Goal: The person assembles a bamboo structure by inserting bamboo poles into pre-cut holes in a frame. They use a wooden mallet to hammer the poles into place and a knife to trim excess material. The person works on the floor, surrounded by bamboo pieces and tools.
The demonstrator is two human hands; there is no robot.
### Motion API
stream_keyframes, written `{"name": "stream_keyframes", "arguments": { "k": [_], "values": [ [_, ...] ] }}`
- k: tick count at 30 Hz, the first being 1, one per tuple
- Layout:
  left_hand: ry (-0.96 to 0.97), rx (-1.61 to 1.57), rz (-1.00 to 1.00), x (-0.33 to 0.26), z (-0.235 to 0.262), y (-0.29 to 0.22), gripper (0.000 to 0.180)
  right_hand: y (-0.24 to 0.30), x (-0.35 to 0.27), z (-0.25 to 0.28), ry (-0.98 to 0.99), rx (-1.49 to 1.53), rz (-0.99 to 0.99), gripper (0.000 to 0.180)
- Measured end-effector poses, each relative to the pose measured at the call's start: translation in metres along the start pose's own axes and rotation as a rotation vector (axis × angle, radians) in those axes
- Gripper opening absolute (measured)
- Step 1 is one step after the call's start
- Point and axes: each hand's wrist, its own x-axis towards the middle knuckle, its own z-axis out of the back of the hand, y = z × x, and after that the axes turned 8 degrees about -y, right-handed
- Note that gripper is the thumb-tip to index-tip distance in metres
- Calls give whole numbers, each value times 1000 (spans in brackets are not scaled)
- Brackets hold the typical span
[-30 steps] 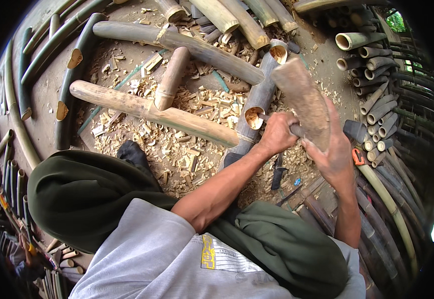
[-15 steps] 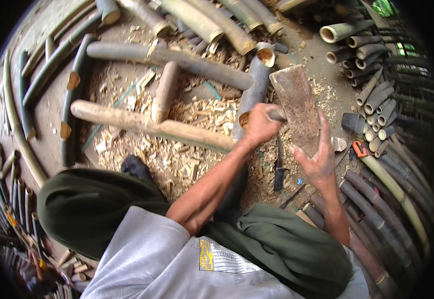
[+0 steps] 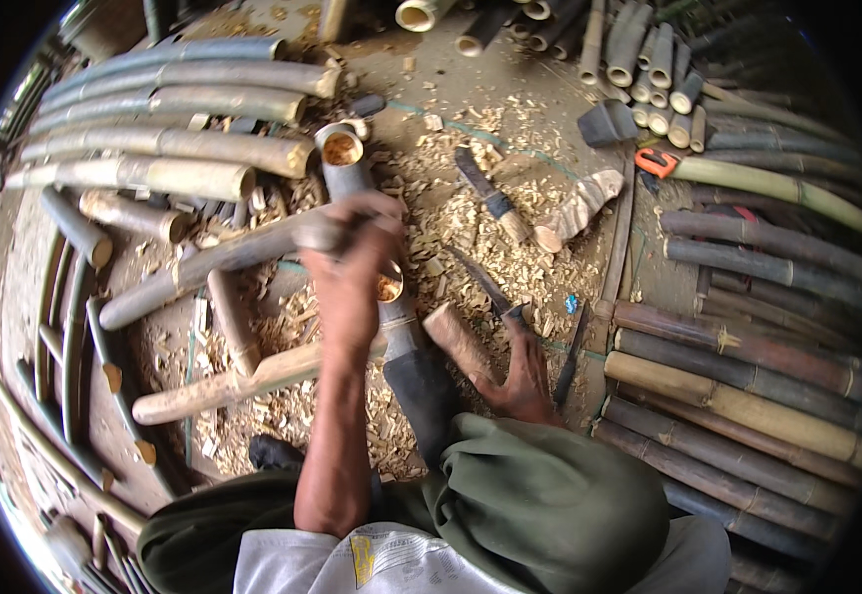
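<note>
I see long round bamboo poles, grey and green [image 3: 748, 342], lying side by side on the right so they do not roll. A short hollow bamboo tube with an orange inside [image 3: 347, 163] lies in front of me among pale, flaky wood chips [image 3: 451, 213]. My left hand [image 3: 352, 262] is lifted over the tube; it is blurry, so I cannot tell if its fingers are closed. My right hand [image 3: 525, 371] rests flat by my knee, fingers spread, touching a thin dark blade [image 3: 485, 282] and a smooth brown wooden stick [image 3: 456, 342].
</note>
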Motion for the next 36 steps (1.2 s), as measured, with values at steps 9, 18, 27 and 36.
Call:
{"name": "stream_keyframes", "arguments": {
  "k": [9, 18, 27, 36],
  "values": [
    [444, 501, -220, -71, -73, 48, 85, -31, 59, 16, -323, 880, -439, 42],
    [-22, -32, 365, -47, 19, 80, 55, -255, 143, 23, -654, -3, -397, 68],
    [424, -874, 655, -84, 44, 111, 96, 133, 73, -23, 53, 240, 646, 62],
    [-172, -454, 177, -46, 133, -8, 84, 86, 200, -73, -74, -61, 457, 52]
  ]
}}
